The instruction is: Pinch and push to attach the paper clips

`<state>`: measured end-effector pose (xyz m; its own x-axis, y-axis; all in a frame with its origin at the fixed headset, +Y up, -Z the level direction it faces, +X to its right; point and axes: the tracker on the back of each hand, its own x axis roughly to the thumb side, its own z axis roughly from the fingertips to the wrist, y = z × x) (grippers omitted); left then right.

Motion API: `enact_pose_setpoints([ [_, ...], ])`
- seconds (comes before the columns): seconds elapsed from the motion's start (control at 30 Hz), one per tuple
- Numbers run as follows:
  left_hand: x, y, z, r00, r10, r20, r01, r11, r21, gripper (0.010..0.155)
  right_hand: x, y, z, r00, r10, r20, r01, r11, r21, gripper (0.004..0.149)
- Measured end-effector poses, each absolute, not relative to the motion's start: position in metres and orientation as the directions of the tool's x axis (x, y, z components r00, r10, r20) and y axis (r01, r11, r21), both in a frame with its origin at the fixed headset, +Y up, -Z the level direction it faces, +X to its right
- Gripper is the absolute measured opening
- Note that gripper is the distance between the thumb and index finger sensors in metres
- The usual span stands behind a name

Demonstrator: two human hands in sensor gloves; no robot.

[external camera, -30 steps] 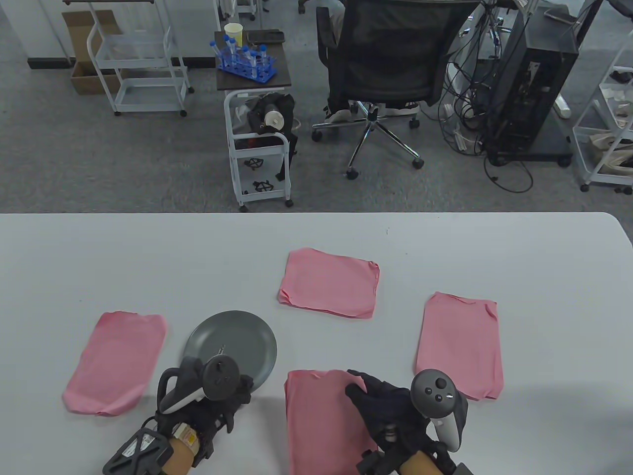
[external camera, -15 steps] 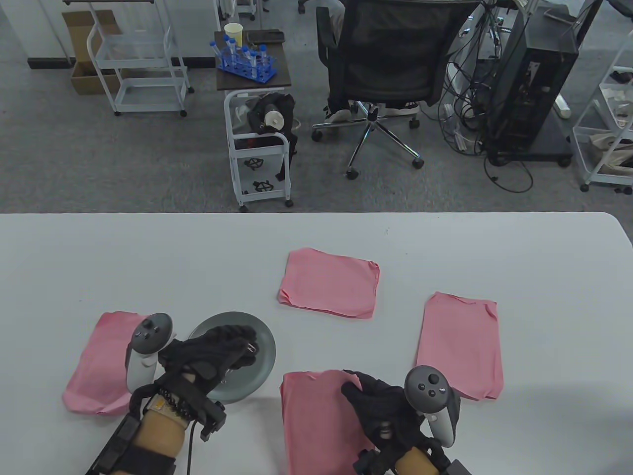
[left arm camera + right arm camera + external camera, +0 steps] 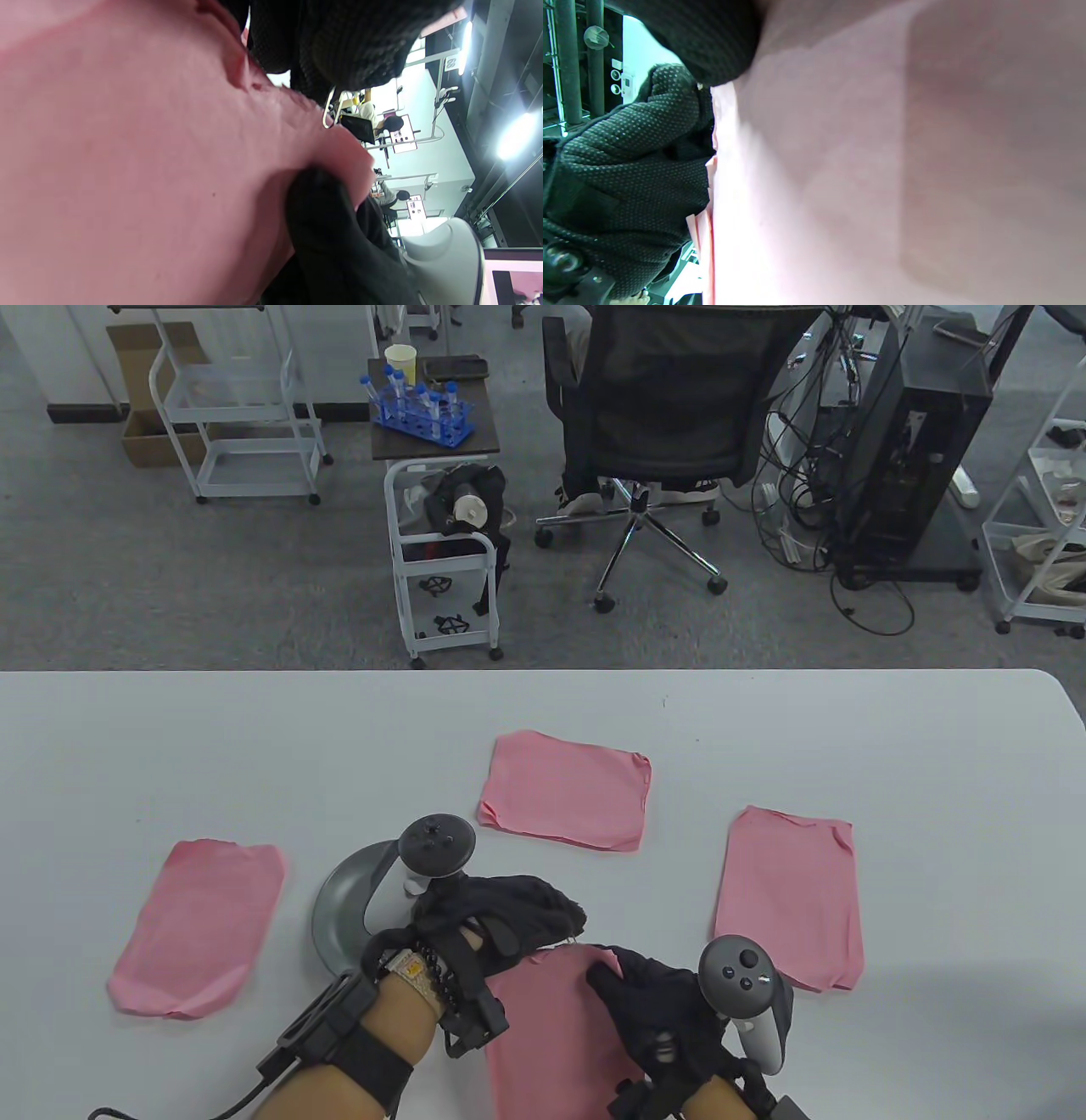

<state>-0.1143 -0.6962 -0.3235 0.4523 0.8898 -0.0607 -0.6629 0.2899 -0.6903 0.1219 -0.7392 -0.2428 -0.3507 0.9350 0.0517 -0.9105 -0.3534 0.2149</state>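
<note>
A pink paper stack (image 3: 551, 1035) lies at the table's near edge. My right hand (image 3: 607, 971) rests on its right part and presses it down; its thumb shows in the left wrist view (image 3: 326, 220). My left hand (image 3: 570, 929) is at the stack's far edge. In the left wrist view its fingertips (image 3: 339, 46) pinch a silver paper clip (image 3: 327, 111) against the edge of the pink paper (image 3: 148, 169). The right wrist view shows only the paper (image 3: 882, 169) up close and the left glove (image 3: 628, 161).
A grey plate (image 3: 339, 903) sits just left of my left hand, partly hidden by its tracker. Three more pink stacks lie at the left (image 3: 197, 925), the middle back (image 3: 564, 800) and the right (image 3: 789, 895). The table's far edge (image 3: 543, 672) is beyond.
My left hand moved from the grey plate rightward to the far edge of the near pink stack, turning over as it went. My right hand stayed on the stack.
</note>
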Motion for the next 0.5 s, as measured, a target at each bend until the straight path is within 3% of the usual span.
enact_pose_setpoints([
  [0.5,-0.1102,-0.6954,-0.3258,0.472,0.881,-0.02,-0.652,0.334,-0.681,0.038,0.1202,-0.739,-0.2422,-0.346,0.937,0.056,-0.908,-0.349,0.23,0.04],
])
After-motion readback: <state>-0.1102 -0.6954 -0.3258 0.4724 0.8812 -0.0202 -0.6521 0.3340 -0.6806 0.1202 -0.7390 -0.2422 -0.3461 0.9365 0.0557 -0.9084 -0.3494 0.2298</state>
